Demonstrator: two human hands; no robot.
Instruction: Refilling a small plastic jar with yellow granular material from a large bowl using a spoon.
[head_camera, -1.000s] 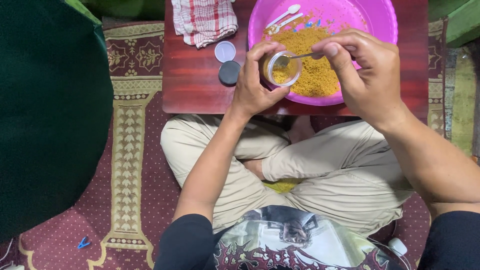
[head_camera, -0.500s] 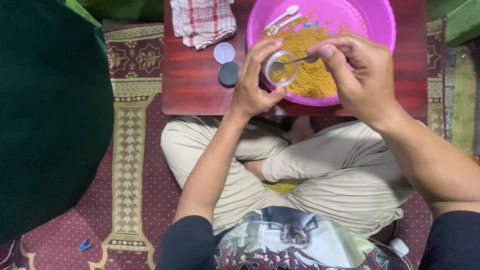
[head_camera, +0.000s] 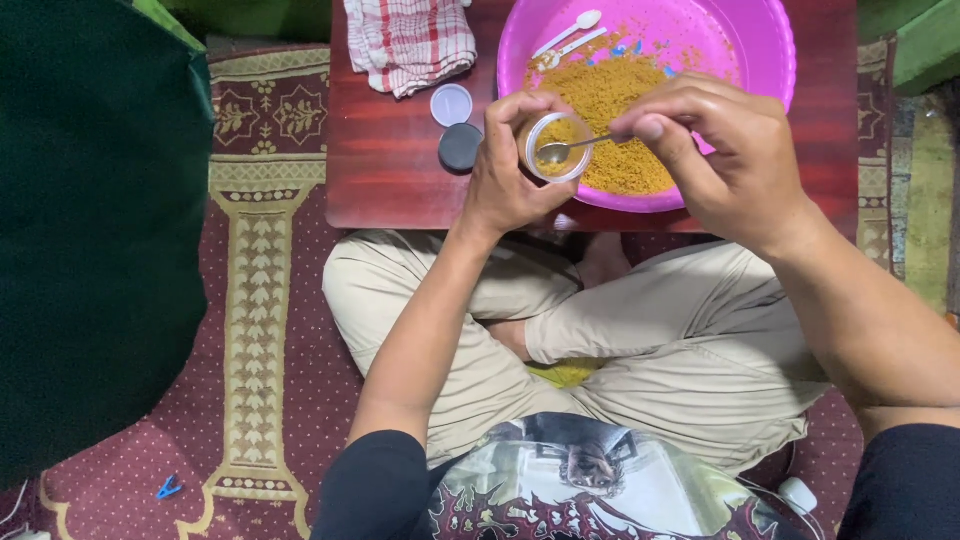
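Since a moment ago, the spoon has come down so its bowl now sits inside the little jar, where before it was just past the rim over the yellow crumbs. Both hands have stayed in almost the same place.

The left hand is wrapped tight around the little jar, holding it just over the near edge of the pink bowl. The jar has some yellow crumbs in it. The right hand pinches the thin handle of the spoon between thumb and fingers, also over the near side of the pink bowl.

Yellow crumbs lie in a heap inside the pink bowl. Two white spoons rest at the far side of the heap. Left of the pink bowl, on the red table, lie a white lid and a black lid, close together. A red and white checked cloth sits farther left.
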